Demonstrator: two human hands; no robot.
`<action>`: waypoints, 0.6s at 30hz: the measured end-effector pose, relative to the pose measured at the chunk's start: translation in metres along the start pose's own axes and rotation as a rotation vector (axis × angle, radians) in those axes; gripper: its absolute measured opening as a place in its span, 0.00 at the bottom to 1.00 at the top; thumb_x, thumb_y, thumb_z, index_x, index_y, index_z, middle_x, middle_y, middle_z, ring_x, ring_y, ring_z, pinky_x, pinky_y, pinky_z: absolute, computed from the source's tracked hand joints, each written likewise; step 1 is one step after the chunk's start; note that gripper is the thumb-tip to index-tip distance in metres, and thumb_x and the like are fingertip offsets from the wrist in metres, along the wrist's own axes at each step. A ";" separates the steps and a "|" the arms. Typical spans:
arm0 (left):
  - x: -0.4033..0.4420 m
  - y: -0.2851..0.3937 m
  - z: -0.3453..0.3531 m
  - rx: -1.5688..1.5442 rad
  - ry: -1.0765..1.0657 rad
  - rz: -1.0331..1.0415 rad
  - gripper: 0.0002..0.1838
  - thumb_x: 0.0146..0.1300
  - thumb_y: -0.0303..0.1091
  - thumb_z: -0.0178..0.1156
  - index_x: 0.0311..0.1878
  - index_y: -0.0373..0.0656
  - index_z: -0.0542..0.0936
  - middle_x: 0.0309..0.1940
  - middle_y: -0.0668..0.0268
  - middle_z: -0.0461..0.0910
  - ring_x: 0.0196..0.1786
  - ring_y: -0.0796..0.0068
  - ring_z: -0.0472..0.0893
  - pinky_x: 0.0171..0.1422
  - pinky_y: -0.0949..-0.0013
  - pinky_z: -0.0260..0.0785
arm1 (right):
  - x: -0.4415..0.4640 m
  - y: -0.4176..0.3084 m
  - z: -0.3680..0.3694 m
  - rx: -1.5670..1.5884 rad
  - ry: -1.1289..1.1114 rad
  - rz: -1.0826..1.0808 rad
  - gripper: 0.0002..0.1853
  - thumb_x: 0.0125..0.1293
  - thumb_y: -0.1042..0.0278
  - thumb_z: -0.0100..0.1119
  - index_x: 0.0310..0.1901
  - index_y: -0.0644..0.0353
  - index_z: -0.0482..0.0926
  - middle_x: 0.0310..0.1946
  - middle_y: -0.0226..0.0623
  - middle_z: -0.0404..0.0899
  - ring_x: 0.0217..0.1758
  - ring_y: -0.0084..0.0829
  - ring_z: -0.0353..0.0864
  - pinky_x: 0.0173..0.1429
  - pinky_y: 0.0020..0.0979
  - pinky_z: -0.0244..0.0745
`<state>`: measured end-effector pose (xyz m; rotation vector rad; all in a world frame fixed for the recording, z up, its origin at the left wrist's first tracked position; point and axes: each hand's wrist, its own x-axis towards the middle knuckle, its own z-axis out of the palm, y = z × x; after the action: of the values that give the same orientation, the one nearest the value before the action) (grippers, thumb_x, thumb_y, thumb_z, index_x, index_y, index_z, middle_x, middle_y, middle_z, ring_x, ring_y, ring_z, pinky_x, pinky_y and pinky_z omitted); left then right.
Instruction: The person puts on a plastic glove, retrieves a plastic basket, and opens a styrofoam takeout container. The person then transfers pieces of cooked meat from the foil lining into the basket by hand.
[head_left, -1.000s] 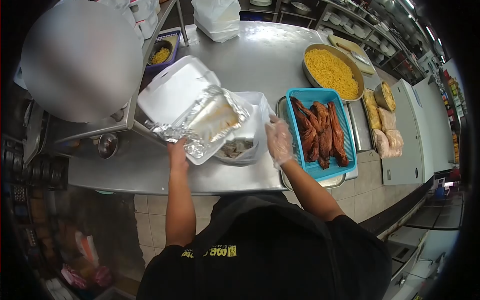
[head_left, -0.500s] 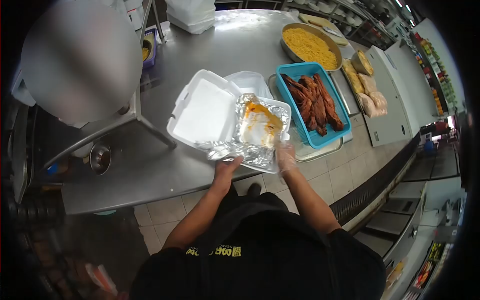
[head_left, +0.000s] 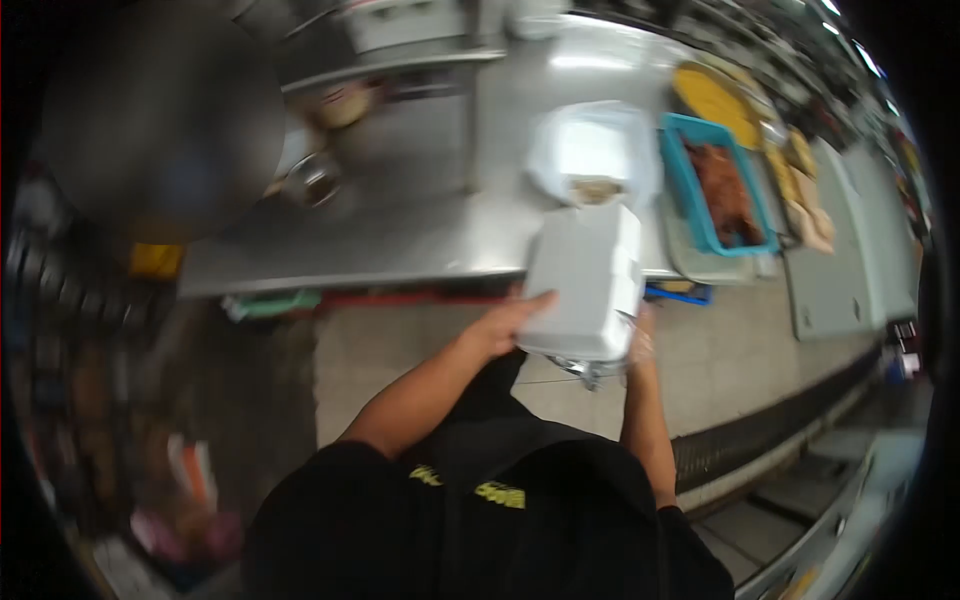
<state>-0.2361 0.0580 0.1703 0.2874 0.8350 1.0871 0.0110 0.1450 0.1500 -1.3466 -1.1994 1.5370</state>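
A white foam takeout container (head_left: pixel 580 280), its lid folded over, is held between my two hands in front of my body, at the steel table's front edge. My left hand (head_left: pixel 507 322) grips its left side, thumb on top. On the right side, my right hand (head_left: pixel 641 340), in a clear plastic glove, holds the edge; its fingers are partly hidden. Crumpled foil (head_left: pixel 585 371) sticks out at the near end. Just beyond lies another white foam container (head_left: pixel 592 150), open, on a white plastic bag, with something brownish at its near end.
A blue basket of reddish-brown cooked meat (head_left: pixel 722 195) stands on a tray at the right. Behind it is a round pan of yellow food (head_left: pixel 717 103). A steel shelf (head_left: pixel 400 68) rises over the table's left part, near a small metal bowl (head_left: pixel 313 180).
The container was open, showing foil and orange sauce stains; its lid is now down. My hands have drawn it toward my body, and the view has swung left, with blur.
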 end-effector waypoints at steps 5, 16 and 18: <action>-0.109 -0.016 -0.048 -0.242 0.022 0.018 0.30 0.69 0.43 0.66 0.70 0.44 0.70 0.61 0.62 0.78 0.63 0.64 0.78 0.68 0.57 0.72 | -0.094 -0.086 0.121 -0.242 -0.256 0.085 0.20 0.70 0.56 0.57 0.54 0.64 0.80 0.45 0.37 0.85 0.45 0.30 0.84 0.49 0.32 0.78; -0.440 0.041 -0.337 -0.501 0.726 0.869 0.30 0.65 0.34 0.68 0.68 0.42 0.69 0.57 0.58 0.79 0.58 0.58 0.81 0.60 0.51 0.78 | -0.129 -0.055 0.409 -0.224 -0.659 0.017 0.22 0.74 0.49 0.57 0.49 0.64 0.78 0.42 0.38 0.83 0.37 0.25 0.82 0.38 0.26 0.76; -0.515 0.083 -0.400 -0.491 1.054 1.004 0.28 0.66 0.30 0.67 0.67 0.42 0.69 0.54 0.57 0.79 0.53 0.59 0.83 0.57 0.50 0.80 | -0.128 -0.034 0.486 -0.120 -0.659 -0.077 0.16 0.75 0.55 0.57 0.42 0.63 0.77 0.41 0.38 0.84 0.34 0.23 0.81 0.37 0.26 0.74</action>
<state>-0.6848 -0.4226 0.1854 -0.3949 1.3354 2.4319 -0.4491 -0.0478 0.2213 -0.8606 -1.7365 1.9495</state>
